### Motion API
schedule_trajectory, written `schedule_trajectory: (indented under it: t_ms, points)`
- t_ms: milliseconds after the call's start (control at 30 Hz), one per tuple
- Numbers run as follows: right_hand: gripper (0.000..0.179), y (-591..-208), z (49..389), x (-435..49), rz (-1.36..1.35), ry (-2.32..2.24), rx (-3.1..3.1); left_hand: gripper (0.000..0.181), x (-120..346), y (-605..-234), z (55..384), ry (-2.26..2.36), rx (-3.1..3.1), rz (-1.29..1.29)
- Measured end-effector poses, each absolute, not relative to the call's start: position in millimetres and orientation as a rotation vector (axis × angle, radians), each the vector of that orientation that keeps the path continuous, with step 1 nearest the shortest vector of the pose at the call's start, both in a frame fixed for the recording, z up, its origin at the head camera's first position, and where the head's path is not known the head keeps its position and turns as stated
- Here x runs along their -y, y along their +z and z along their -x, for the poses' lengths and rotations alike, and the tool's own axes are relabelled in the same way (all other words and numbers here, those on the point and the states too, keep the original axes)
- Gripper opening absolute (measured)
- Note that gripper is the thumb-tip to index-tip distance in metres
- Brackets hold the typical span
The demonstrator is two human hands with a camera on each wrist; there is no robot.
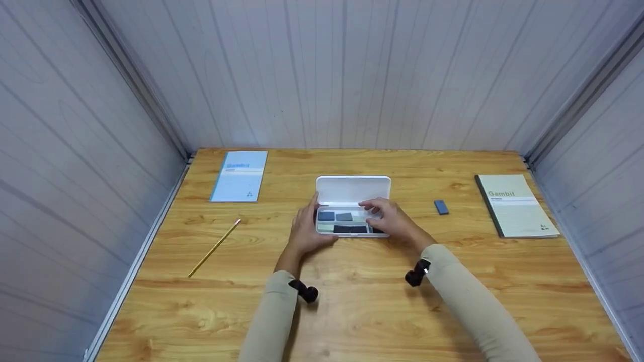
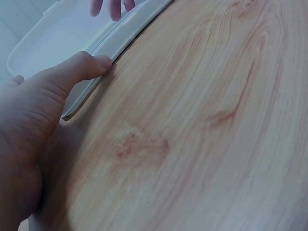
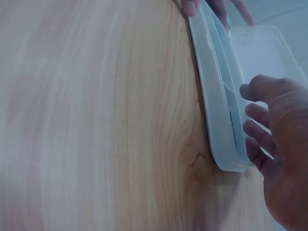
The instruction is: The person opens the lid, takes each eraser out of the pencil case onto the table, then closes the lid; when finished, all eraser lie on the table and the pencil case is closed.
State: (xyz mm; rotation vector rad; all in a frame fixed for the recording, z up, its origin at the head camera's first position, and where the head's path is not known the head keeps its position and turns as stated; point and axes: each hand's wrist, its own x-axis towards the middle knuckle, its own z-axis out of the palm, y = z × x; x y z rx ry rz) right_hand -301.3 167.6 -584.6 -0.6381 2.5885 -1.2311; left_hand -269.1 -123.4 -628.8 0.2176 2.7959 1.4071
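A white pencil case (image 1: 353, 191) lies on the table with its lid raised at the back. Its tray holds a blue block (image 1: 326, 215), a grey-blue block (image 1: 344, 216) and a long dark piece (image 1: 350, 229). My left hand (image 1: 305, 229) holds the left end, its thumb (image 2: 91, 66) along the front edge and fingers round the side. Over the tray's right part hovers my right hand (image 1: 396, 221), fingers loosely bent. In the right wrist view, its thumb (image 3: 262, 89) and fingers are apart with nothing between them. That hand hides part of the tray.
To the right lies a small blue eraser (image 1: 441, 207), with a cream notebook (image 1: 518, 211) beyond it. A light blue notebook (image 1: 239, 181) is at the back left, and a yellow pencil (image 1: 214, 249) lies nearer. Panel walls enclose the wooden table (image 1: 362, 296).
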Motion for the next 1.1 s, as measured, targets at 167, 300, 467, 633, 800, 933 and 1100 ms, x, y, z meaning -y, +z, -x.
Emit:
schedule_trajectory:
  t_ms: [167,300,467,633,800,933,1100]
  points:
    - [0.043,-588.8,300.5,-162.0,0.652,-1.237,-2.591,0.138,123.9,-631.5,267.7,1.432,-2.798,-0.234]
    - [0.041,-589.6,298.4,-158.8,0.600,-1.197,-2.561,0.139,123.7,-632.4,266.6,1.431,-2.784,-0.234]
    - [0.040,-602.3,306.2,-158.3,0.679,-1.198,-2.530,0.139,123.8,-632.0,267.8,1.437,-2.800,-0.242]
    - [0.039,-621.2,317.7,-161.3,0.788,-1.212,-2.536,0.139,123.9,-630.8,268.3,1.438,-2.795,-0.233]
    - [0.041,-615.5,315.4,-158.6,0.787,-1.189,-2.523,0.139,123.7,-629.7,267.6,1.448,-2.786,-0.224]
    - [0.041,-601.5,308.5,-155.1,0.736,-1.133,-2.539,0.138,123.6,-630.2,267.9,1.454,-2.792,-0.238]
    - [0.041,-588.2,303.1,-152.1,0.644,-1.060,-2.553,0.137,123.6,-631.0,269.0,1.459,-2.817,-0.276]
